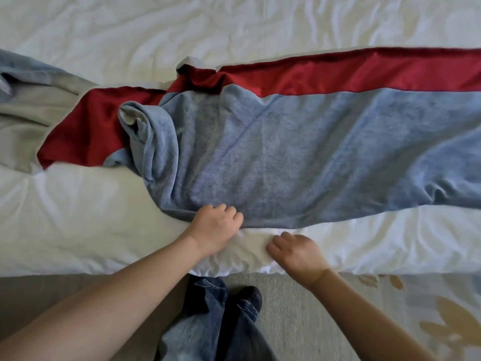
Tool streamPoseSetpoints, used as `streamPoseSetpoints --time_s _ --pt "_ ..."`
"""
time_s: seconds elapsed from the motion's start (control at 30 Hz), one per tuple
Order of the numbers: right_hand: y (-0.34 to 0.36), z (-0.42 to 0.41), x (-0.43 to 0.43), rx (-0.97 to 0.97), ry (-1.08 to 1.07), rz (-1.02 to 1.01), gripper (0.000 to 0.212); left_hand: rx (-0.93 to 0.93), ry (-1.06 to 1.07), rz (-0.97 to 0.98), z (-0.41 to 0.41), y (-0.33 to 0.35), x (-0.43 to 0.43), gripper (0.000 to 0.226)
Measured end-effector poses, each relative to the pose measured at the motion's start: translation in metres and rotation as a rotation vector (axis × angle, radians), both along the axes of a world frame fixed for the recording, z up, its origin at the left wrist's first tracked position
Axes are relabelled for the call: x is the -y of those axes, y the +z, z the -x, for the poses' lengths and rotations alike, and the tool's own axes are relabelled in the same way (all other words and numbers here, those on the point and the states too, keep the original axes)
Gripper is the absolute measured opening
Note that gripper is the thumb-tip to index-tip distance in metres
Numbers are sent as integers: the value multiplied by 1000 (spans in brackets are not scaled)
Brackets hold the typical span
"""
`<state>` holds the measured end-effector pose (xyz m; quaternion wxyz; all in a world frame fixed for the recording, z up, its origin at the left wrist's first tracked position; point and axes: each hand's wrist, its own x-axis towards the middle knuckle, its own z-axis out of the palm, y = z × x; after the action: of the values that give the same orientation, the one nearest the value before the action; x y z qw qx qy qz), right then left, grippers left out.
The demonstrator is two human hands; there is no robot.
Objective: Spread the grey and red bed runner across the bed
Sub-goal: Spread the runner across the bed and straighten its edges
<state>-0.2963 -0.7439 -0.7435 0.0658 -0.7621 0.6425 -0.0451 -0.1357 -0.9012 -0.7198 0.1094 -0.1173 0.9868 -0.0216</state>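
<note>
Foreground, lowest edge: blue denim jeans [208, 321] and one dark shoe [251, 295], standing on pale beige carpet [299, 308] at the bedside. Two bare forearms reach forward over them.

Left hand [214, 229]: knuckles up at the near hem of the grey and red fabric bed runner [299, 157]. Its fingers [230, 211] are curled tight over the grey hem and grasp it.

Right hand [298, 252]: just beside the left, apart from it, lying on the white quilted duvet [78, 225] below the runner's hem. Its fingers [277, 244] are bent inward against the white cloth; whether they pinch the cloth or only rest on it cannot be told.

Bed runner, position: laid crosswise on the bed [234, 29], reaching out of view at the right.
- Right portion: fairly flat, with long diagonal creases; the wide grey field lies nearer the person, the red band [338, 74] along the far side.
- Left portion: bunched and twisted, a grey fold rolled over red cloth, with paler cloth heaped beyond it.

Duvet: wrinkled, showing on both sides of the runner.
</note>
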Motion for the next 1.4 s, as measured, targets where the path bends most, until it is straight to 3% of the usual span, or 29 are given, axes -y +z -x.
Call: streamPoseSetpoints --time_s 0.17,0.33,0.43,0.6,0.8,1.0,1.13,1.27,1.4 --pt "-4 31 -22 34 -476 -61 34 -87 -55 45 15 -2 -12 25" --pt "7 99 -18 -185 -611 -120 30 -116 -43 -9 58 -1 -28 23" --pt "12 117 -10 -234 -561 -198 25 -53 -3 -77 77 4 -35 24" --pt "14 118 -13 -292 -420 -301 36 -32 -13 -135 80 10 -30 28" --pt "12 120 13 -419 -338 -429 36 -7 -16 -115 79 14 -27 32" --pt "15 128 -19 -288 -231 -400 27 103 -50 -303 74 -6 -34 15" --pt "30 128 -5 -325 -267 -655 27 51 -82 -353 67 0 -22 21" --pt "48 115 50 -338 -344 -502 24 -179 65 -253 59 18 34 26" --pt "73 88 135 -154 -439 -318 23 -237 215 -125 42 41 120 34"
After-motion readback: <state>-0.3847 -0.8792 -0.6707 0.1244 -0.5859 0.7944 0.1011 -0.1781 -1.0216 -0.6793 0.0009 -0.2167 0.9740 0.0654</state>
